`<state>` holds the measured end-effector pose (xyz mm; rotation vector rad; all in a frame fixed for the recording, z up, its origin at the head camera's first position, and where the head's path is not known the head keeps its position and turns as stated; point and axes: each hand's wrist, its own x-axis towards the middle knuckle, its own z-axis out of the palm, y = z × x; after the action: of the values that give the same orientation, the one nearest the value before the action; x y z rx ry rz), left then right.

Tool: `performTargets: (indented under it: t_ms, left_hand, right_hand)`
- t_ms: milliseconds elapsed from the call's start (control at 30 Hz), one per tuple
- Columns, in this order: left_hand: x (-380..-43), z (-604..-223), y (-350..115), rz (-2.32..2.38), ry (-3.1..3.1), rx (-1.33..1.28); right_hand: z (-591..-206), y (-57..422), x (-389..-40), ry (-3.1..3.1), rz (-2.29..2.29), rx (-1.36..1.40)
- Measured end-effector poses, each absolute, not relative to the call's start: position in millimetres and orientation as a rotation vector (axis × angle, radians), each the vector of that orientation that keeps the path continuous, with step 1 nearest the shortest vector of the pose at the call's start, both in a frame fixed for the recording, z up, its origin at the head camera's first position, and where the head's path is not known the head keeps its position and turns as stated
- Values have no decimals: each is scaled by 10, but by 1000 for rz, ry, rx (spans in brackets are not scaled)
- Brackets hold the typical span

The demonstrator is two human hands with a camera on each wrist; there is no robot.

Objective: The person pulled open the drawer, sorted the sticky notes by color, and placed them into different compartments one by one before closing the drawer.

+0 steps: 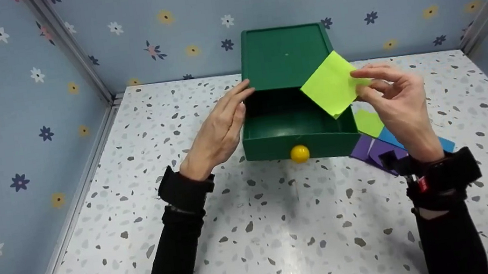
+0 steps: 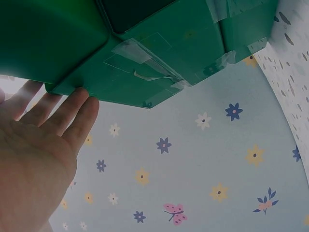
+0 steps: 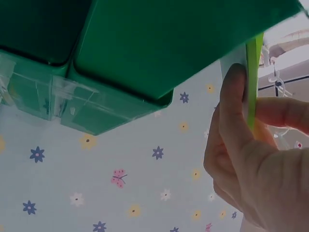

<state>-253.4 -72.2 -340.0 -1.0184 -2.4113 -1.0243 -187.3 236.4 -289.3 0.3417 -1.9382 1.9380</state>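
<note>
A green drawer box [image 1: 285,58] stands against the back wall, and its drawer [image 1: 269,148] with a round yellow knob [image 1: 300,153] is pulled out toward me. My left hand [image 1: 219,128] has its fingers straight, with the fingertips at the box's left side; in the left wrist view those fingers [image 2: 77,108] touch the green plastic. Between thumb and fingers my right hand [image 1: 397,98] pinches a lime-green sticky note [image 1: 331,85], held tilted above the drawer's right part. The right wrist view shows the note [image 3: 253,72] edge-on; whether it is one sheet or several I cannot tell.
On the speckled table [image 1: 258,248], right of the drawer, lie another lime-green note [image 1: 368,123], purple notes [image 1: 375,152] and a blue note [image 1: 447,144], partly covered by my right hand and wrist. Flowered panels [image 1: 191,26] enclose the back and sides.
</note>
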Motion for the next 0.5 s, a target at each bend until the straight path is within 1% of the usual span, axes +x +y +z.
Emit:
performTargets:
  t_ms: [333, 500]
  left_hand:
    - [-2537, -3408, -716, -1027, -2412, -1018]
    - [-2540, -3407, -720, -1018, -2408, -1021]
  right_hand:
    - [-2968, 2193, -1862, -2185, 1602, 381]
    - [-3018, 2136, -1869, -2257, 1512, 430]
